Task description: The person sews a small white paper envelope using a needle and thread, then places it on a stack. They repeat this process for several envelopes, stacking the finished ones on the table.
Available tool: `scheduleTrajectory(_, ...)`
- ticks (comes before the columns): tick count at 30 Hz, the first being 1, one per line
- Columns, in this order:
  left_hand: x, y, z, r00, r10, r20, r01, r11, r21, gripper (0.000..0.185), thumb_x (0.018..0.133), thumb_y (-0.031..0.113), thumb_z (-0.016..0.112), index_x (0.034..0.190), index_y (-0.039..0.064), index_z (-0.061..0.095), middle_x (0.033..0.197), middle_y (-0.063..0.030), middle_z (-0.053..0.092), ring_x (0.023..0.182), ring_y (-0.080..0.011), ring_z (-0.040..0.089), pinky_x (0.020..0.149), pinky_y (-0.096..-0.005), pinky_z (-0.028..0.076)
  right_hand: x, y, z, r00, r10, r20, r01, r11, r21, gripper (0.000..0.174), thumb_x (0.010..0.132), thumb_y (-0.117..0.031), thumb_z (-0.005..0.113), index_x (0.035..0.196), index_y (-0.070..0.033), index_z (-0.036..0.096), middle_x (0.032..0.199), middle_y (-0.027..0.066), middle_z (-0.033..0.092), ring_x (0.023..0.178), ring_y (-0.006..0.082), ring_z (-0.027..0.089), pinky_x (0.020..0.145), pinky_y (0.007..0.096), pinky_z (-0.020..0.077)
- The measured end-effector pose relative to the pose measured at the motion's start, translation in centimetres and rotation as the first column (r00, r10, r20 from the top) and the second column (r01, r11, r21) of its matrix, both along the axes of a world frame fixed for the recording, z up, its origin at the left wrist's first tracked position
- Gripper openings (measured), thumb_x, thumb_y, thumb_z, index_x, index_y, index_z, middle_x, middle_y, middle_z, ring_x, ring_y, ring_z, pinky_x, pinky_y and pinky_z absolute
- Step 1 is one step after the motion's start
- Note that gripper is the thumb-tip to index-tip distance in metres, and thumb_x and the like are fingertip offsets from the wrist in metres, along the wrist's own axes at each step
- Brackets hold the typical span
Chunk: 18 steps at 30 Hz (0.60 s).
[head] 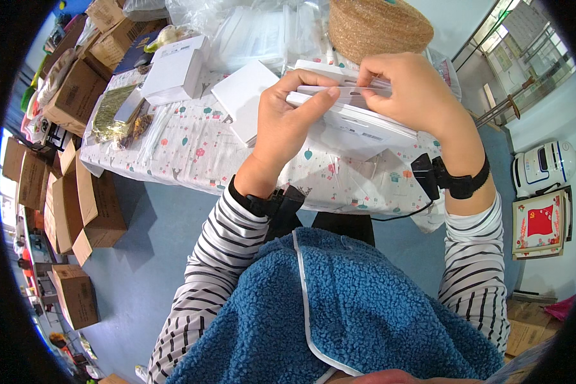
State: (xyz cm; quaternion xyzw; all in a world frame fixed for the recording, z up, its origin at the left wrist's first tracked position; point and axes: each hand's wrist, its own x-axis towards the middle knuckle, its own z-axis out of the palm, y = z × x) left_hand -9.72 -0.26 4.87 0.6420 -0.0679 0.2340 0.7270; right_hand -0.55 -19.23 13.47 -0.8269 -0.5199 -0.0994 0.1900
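A stack of white cards with slots along one edge (360, 126) stands near the back of the table. My left hand (293, 108) is at the stack's left end, its thumb and index finger pinching the top edge of a card. On the right, my right hand (403, 91) has thumb and index finger at the edge of the same card or one beside it; its other fingers are partly hidden. A white flat box or card stack (245, 96) lies left of my left hand. Farther left sits a taller stack of white cards (170, 74).
A woven straw basket (379, 29) stands behind my hands, with clear plastic sleeves (252, 33) to its left. Bagged dried plant material (117, 113) lies at the table's left end. Open cardboard boxes (98, 206) stand on the floor to the left.
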Motion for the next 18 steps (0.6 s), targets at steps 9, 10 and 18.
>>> scheduleTrajectory(9,0.4,1.1,-0.1,0.988,-0.157,0.007,0.157,0.988,-0.003,0.013,0.093,0.016,0.074,0.097,0.004,0.072,0.093,-0.0001,0.069,0.088,-0.0071,0.060,0.082,-0.0218,0.046,0.6,-1.0,-0.3,0.859,0.050,-0.509,-0.033,0.999,0.043,0.014,0.087,0.000,0.069,0.101,0.000,0.069,0.097,0.0039,0.070,0.094,0.0141,0.067,0.087,0.0280,0.0519)
scheduleTrajectory(10,0.5,1.2,-0.1,0.988,-0.156,0.014,0.156,0.988,0.013,0.013,0.093,0.016,0.074,0.096,0.004,0.072,0.094,-0.0001,0.069,0.089,-0.0073,0.060,0.084,-0.0220,0.046,0.8,-0.9,-0.5,0.836,0.111,-0.538,-0.078,0.993,0.085,0.015,0.086,0.001,0.068,0.101,0.000,0.069,0.100,0.0032,0.069,0.097,0.0140,0.066,0.089,0.0279,0.0510)
scheduleTrajectory(18,0.6,1.5,-0.3,0.984,-0.178,-0.023,0.177,0.984,-0.023,0.014,0.094,0.019,0.073,0.094,0.005,0.071,0.093,0.0002,0.068,0.090,-0.0073,0.057,0.084,-0.0221,0.043,2.0,-1.4,-0.6,0.827,0.155,-0.541,-0.176,0.984,0.013,0.008,0.083,0.002,0.068,0.091,0.001,0.065,0.099,0.0047,0.064,0.096,0.0155,0.061,0.089,0.0295,0.0470)
